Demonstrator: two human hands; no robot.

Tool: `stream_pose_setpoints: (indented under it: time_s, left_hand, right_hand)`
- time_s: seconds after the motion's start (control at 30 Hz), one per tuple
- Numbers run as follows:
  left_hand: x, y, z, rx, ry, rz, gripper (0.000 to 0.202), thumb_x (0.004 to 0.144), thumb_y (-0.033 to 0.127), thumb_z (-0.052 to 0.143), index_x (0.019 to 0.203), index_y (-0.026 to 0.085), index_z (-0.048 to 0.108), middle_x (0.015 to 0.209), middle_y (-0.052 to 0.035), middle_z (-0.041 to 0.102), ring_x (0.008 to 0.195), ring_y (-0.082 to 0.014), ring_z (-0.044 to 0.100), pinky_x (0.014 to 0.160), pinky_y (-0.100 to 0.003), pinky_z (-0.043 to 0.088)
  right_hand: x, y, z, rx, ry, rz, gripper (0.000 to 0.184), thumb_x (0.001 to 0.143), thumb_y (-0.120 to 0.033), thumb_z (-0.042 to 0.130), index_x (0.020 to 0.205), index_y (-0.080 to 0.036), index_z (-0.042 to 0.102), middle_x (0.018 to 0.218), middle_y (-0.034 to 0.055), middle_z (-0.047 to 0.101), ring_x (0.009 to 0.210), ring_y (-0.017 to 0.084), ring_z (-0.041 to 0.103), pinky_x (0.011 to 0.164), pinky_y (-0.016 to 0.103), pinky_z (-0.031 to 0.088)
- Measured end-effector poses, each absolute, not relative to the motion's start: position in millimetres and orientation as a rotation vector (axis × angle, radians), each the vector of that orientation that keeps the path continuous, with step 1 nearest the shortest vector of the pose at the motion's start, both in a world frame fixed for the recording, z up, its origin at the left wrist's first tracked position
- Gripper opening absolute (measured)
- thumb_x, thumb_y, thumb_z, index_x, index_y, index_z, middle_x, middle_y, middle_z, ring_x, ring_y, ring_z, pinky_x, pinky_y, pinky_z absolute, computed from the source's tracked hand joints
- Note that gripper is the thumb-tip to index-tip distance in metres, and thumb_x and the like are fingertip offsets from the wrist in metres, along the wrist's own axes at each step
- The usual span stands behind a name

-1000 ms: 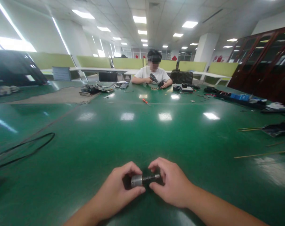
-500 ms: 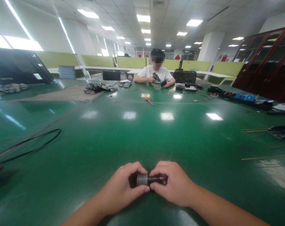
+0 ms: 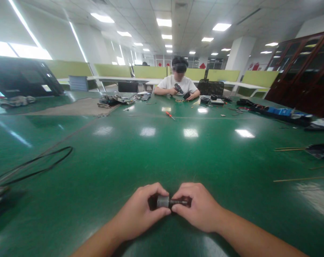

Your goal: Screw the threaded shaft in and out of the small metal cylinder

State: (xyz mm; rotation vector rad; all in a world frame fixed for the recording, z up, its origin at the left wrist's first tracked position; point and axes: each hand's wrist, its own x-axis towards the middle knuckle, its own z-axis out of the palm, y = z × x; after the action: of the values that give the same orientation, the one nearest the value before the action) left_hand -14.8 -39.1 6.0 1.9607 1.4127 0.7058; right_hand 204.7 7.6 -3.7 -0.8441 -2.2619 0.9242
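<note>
Near the front edge of the green table [image 3: 162, 157], both my hands meet around a small metal cylinder [image 3: 163, 201] with a thin dark shaft [image 3: 179, 202] sticking out to its right. My left hand [image 3: 140, 212] is closed around the silver cylinder body, thumb below and fingers over it. My right hand [image 3: 200, 208] pinches the shaft end between thumb and fingers. The part is held just above the table top.
A black cable [image 3: 35, 166] loops on the left. Thin wooden sticks [image 3: 298, 178] and dark parts [image 3: 321, 150] lie at the right. A red screwdriver [image 3: 169, 115] lies mid-table. Across the table another person [image 3: 178, 85] works with a power tool among scattered tools and parts.
My right hand has closed in over the shaft, bringing both hands closer together. The view has shifted slightly; the part stays in the same place.
</note>
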Motion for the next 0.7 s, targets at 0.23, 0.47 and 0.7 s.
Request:
stream_pose_setpoints:
  time_s: [0.23, 0.47, 0.7]
  left_hand:
    - [-15.6, -40.6, 6.9, 1.958, 1.42, 0.709, 0.018, 0.081, 0.025, 0.075, 0.097, 0.023, 0.068, 0.09, 0.0015, 0.069, 0.085, -0.0188, 0.063, 0.075, -0.027, 0.042]
    - [-15.6, -40.3, 8.8, 1.964, 1.415, 0.71, 0.017, 0.081, 0.027, 0.075, 0.096, 0.022, 0.067, 0.087, 0.0015, 0.069, 0.081, -0.0181, 0.062, 0.073, -0.027, 0.042]
    - [-13.7, -40.5, 10.0, 1.956, 1.419, 0.711, 0.017, 0.081, 0.027, 0.074, 0.095, 0.022, 0.068, 0.087, 0.001, 0.069, 0.081, -0.0185, 0.063, 0.072, -0.026, 0.042]
  right_hand:
    - [206.0, 8.1, -4.0, -0.842, -2.257, 0.932, 0.007, 0.078, -0.02, 0.071, 0.083, -0.021, 0.075, 0.07, -0.001, 0.063, 0.065, 0.013, 0.057, 0.061, 0.025, 0.039]
    - [206.0, 8.6, -7.9, -0.854, -2.265, 0.918, 0.006, 0.076, -0.023, 0.073, 0.082, -0.022, 0.074, 0.069, -0.0016, 0.062, 0.064, 0.013, 0.057, 0.06, 0.025, 0.039]
    - [205.3, 7.2, -6.7, -0.856, -2.243, 0.93, 0.005, 0.077, -0.022, 0.072, 0.082, -0.021, 0.075, 0.07, -0.0013, 0.063, 0.064, 0.013, 0.057, 0.06, 0.024, 0.038]
